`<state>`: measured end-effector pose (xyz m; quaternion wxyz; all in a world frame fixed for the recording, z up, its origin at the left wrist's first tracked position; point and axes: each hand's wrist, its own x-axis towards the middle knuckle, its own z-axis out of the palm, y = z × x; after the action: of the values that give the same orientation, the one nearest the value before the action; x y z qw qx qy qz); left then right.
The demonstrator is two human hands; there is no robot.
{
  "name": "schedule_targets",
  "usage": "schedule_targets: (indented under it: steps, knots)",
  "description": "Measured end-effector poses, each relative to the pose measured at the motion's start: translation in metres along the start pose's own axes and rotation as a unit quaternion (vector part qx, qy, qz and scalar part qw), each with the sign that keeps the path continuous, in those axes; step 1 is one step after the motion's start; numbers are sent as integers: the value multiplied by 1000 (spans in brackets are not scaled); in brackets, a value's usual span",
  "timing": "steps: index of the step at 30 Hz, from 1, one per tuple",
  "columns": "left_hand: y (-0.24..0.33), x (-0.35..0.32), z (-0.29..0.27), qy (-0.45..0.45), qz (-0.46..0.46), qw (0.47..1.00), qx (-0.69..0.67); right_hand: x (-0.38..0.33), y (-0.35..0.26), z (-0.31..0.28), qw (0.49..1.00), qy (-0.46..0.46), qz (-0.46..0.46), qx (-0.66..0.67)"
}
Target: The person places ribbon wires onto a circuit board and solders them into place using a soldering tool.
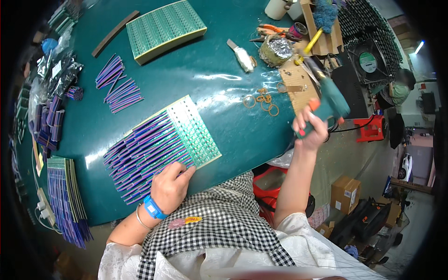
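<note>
A green circuit board panel point(201, 136) lies on the table in front of me, its left part covered by rows of blue-and-purple wires point(144, 151). My left hand point(171, 184) rests at the panel's near edge, over the wire ends. Its fingers are curled and pressed together; whatever is between them is hidden. Off to the right, my raised right hand point(311, 127) is wrapped round the grip of a teal pistol-shaped soldering gun point(333, 98) with an orange trigger part. The gun's front points up and away, toward the cardboard, and is somewhat blurred.
Loose wire bundles point(122, 95) and a stack of green panels point(165, 30) lie farther back. Wired boards point(65, 196) stand at the left edge. Rubber bands point(263, 99), a foil-wrapped blade point(242, 58), a foil-covered pot point(278, 49) and a fan point(368, 62) are toward the right.
</note>
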<state>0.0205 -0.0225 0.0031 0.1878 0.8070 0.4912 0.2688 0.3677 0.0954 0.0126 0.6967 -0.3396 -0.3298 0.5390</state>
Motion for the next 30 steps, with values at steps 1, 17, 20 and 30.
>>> schedule_targets:
  steps: [1, 17, 20, 30]
  knots:
    - [-1, 2, 0, -8, -6, 1000, 1, 8, 3, 4, 994, 51, 13, -97]
    - [-11, -16, -21, 11, 17, 1000, -15, -35, -80, 54, 966, -60, -56, -245]
    - [-13, -32, -35, -4, -13, 1000, 10, -47, -77, 51, 960, -111, -25, -254]
    - [-36, -21, -110, 24, -33, 998, 53, -75, 7, 72, 983, -89, 77, -143]
